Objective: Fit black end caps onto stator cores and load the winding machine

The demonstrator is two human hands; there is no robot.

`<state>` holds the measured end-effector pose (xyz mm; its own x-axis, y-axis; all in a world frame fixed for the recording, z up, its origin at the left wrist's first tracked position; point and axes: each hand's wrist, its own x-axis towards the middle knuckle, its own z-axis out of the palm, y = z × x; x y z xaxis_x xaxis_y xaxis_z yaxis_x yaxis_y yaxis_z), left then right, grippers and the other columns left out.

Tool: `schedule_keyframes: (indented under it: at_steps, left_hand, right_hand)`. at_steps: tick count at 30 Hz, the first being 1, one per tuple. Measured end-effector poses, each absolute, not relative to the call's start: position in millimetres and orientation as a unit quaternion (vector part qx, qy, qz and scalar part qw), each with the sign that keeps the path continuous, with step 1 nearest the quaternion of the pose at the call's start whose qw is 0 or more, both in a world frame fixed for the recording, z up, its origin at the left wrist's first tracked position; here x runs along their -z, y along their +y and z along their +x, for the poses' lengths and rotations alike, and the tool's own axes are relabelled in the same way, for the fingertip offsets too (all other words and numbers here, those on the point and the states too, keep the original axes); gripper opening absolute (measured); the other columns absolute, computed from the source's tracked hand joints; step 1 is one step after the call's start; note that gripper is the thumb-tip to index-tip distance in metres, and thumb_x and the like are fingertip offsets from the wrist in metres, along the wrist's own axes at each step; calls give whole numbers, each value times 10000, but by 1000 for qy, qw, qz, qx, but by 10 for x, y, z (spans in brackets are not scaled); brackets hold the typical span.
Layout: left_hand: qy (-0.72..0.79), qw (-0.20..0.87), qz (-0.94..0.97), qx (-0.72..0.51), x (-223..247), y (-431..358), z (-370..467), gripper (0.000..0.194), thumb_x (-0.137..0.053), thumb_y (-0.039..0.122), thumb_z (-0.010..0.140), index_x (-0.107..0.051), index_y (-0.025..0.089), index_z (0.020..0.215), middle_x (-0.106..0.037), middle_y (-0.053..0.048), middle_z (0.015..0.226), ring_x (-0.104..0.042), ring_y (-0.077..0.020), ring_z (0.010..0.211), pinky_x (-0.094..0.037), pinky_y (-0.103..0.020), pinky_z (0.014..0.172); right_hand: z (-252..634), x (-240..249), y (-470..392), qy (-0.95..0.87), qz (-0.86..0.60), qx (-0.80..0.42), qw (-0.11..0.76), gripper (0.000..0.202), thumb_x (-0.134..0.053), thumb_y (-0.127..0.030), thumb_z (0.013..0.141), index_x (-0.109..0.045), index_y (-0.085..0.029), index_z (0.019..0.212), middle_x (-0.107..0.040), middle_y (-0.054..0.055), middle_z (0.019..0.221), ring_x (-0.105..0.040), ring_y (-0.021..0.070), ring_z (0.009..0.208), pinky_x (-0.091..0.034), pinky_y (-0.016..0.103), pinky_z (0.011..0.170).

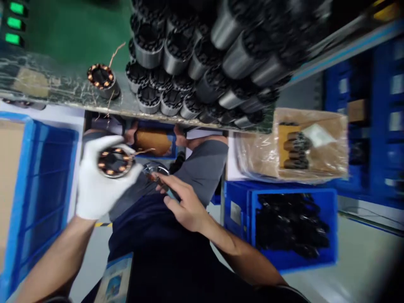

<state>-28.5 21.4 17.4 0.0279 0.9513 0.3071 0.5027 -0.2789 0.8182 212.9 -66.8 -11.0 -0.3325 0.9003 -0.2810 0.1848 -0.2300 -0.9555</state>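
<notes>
My left hand (94, 181), in a white glove, is wrapped round a motor stator (116, 163) with copper windings on its ring-shaped end. A copper wire end (145, 151) sticks out from it to the right. My bare right hand (184, 202) is closed round a small pair of pliers (170, 192) with a teal handle; blur and the fingers hide part of the tool. Its tip points toward the stator and is apart from it. Another wound stator (104, 80) with loose copper wires stands on the bench edge above my left hand.
Stacked metal stators (176, 54) crowd the green-topped bench (75, 33). A blue crate (47, 168) stands at left. On the right are a plastic-lined carton (259, 155) with several parts and a blue bin (333, 231) of black parts. A round shiny rim (158, 165) shows between my hands.
</notes>
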Motion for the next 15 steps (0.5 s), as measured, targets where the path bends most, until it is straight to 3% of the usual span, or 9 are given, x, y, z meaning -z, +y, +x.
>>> schedule_keyframes:
  at_steps: [3,6,10,15]
  left_hand:
    - [529,279,684,-417,-128,-4,-128,616,-981,354,865,-693,271,1403,-804,-42,1204,-835,-232,1003,-736,-384,921]
    - [504,268,708,-416,-101,-22,-170,586,-977,391,918,-671,255,1399,-783,-69,1263,-824,-253,1111,-709,-400,995]
    - [448,267,737,-429,-163,16,-245,591,-1011,344,915,-665,228,1380,-793,-73,1230,-800,-244,1128,-689,-392,977]
    - [443,253,738,-442,-166,39,-272,540,-997,390,931,-687,245,1350,-799,-85,1179,-799,-249,1047,-706,-405,902]
  right_hand:
    - [2132,17,-574,-602,-476,-550,331,709,-612,-178,1039,-561,-327,1730,-719,61,1505,-690,261,1334,-525,467,1231]
    - [2115,-11,-484,-638,-449,-518,350,666,-604,-185,1082,-537,-314,1732,-680,67,1604,-666,268,1419,-531,475,1249]
    - [2051,-28,-456,-653,-427,-506,367,625,-596,-163,1091,-562,-286,1703,-643,83,1678,-633,280,1512,-528,496,1279]
    - [2002,4,-514,-634,-439,-523,363,638,-597,-148,1075,-580,-292,1697,-686,65,1613,-692,245,1408,-568,415,1205]
